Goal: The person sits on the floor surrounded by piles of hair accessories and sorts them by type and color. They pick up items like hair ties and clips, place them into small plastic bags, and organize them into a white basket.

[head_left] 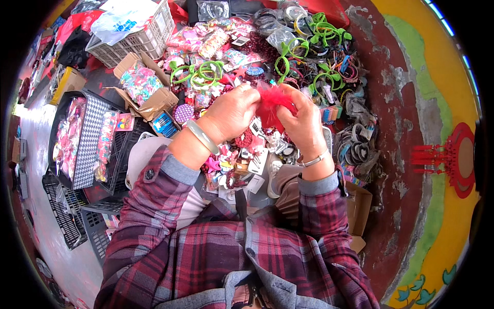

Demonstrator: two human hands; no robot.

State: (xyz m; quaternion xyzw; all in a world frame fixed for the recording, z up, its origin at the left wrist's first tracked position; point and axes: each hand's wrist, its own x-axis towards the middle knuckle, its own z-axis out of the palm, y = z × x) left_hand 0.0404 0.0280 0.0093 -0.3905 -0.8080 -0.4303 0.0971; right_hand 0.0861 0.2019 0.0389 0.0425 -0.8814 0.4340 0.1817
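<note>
A bright red feathery piece (272,97) is held up between my two hands, above a heap of hair accessories. My right hand (304,121) pinches its right side between thumb and fingers. At its left edge, my left hand (231,110) is closed with the fingers curled in against it; the left fingertips are partly hidden. Below my hands lie dark red beaded hair ties (244,139), white cards and a pink star-shaped piece (212,165). Green looped headbands (206,74) rest on the heap just beyond my left hand.
An open cardboard box (160,77) of bagged pastel pieces stands at left. Behind it is a grey plastic crate (152,38). Black baskets (87,170) line the left side. More headbands (329,33) pile up at far right, against a peeling red wall (396,165).
</note>
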